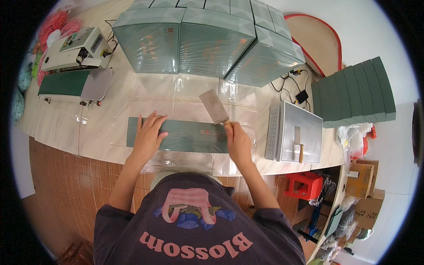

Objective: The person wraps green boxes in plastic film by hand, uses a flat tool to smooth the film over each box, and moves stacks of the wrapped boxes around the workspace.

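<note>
A long dark-green box (182, 135) bearing orange writing lies crosswise in front of me on clear plastic film (195, 162). My left hand (149, 134) rests flat over the box's left part, fingers spread. In my right hand (238, 142) is the wooden handle of a scraper with a wide metal blade (214, 106). Its blade is raised, pointing away from me and to the left. The right hand is at the box's right end and hides part of it; whether it touches the box I cannot tell.
Film-wrapped green boxes (212, 49) stand in rows at the back. A sealing machine (76, 63) is on the left. To the right, another scraper (299, 152) lies on a metal-topped appliance (309, 122), near black cables (285, 84) and more green boxes (354, 92). Below stands a red stool (303, 186).
</note>
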